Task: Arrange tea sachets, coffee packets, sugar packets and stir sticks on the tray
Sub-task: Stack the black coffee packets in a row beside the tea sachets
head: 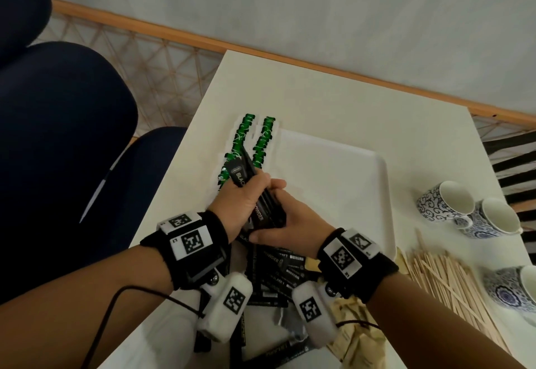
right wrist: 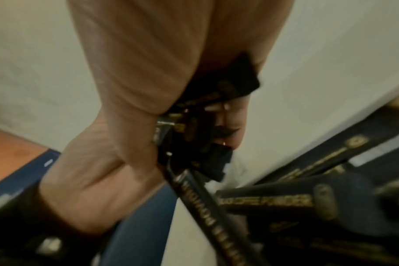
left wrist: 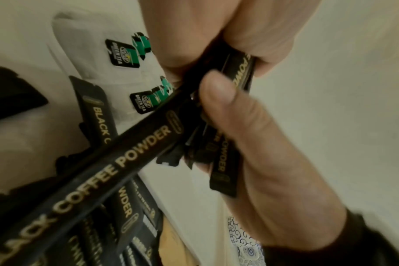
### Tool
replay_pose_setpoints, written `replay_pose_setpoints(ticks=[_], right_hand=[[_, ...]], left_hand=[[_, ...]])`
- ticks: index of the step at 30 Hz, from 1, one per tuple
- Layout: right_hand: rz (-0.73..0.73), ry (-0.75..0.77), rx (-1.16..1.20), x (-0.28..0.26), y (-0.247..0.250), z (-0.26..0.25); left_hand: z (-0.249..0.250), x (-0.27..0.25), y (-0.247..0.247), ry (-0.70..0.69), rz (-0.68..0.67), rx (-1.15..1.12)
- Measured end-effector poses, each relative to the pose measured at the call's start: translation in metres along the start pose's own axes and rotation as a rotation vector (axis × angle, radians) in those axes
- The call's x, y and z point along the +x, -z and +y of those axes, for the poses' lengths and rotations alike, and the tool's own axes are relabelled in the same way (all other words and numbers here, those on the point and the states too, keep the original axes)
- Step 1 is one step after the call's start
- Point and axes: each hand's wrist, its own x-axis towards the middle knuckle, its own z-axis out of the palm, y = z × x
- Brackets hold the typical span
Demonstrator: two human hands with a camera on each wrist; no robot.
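Both hands hold one bundle of black coffee packets [head: 262, 209] above the near left corner of the white tray [head: 333, 171]. My left hand [head: 249, 191] grips the bundle's far end, and my right hand [head: 290, 212] wraps its near end. In the left wrist view the packets [left wrist: 148, 144] read "BLACK COFFEE POWDER", with the right thumb [left wrist: 216, 97] pressed on them. The right wrist view is blurred; the bundle [right wrist: 207, 144] sits between the two palms. Green tea sachets [head: 255, 142] lie in two rows on the tray's left side. More coffee packets [head: 278, 275] lie loose under my wrists.
Wooden stir sticks [head: 452, 281] are heaped to the right of the tray. Brown sugar packets [head: 353, 328] lie near the table's front edge. Three blue-patterned cups [head: 446, 200] stand at the right. A dark blue chair [head: 58, 136] is left of the table.
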Motion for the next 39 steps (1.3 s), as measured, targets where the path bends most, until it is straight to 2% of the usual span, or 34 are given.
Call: replay_pose_setpoints(ticks=[3,7,10,15,23,27,31,34,39], right_hand=[[0.002,-0.015,-0.132,-0.009,-0.001,0.014],[0.049,-0.081,-0.48,-0.015,-0.015,0.02],[0.032,-0.097,-0.73,-0.013,-0.032,0.017],[0.031,-0.005,-0.92,-0.009,-0.044,0.014],[0.109,0.048,-0.885,-0.01,-0.05,0.009],[0.069,0.064,-0.786,-0.004,-0.064,0.002],[-0.042,-0.043,-0.836,0.008,-0.08,0.003],[-0.062,-0.091,-0.858,0.013,-0.085,0.003],[-0.072,-0.111,-0.682,0.005,-0.071,-0.003]], left_hand=[[0.003,-0.002,0.008,-0.002,0.115,-0.09],[0.006,-0.007,0.014,-0.004,0.212,-0.234],[0.005,-0.011,0.017,-0.011,0.241,-0.268],[0.006,-0.016,0.027,-0.05,0.259,-0.31],[0.017,-0.018,0.058,-0.087,0.3,-0.296],[0.018,-0.021,0.066,-0.069,0.318,-0.302],[0.017,-0.023,0.071,-0.055,0.322,-0.285],[0.016,-0.022,0.075,-0.052,0.317,-0.288],[0.014,-0.019,0.08,-0.027,0.273,-0.326]])
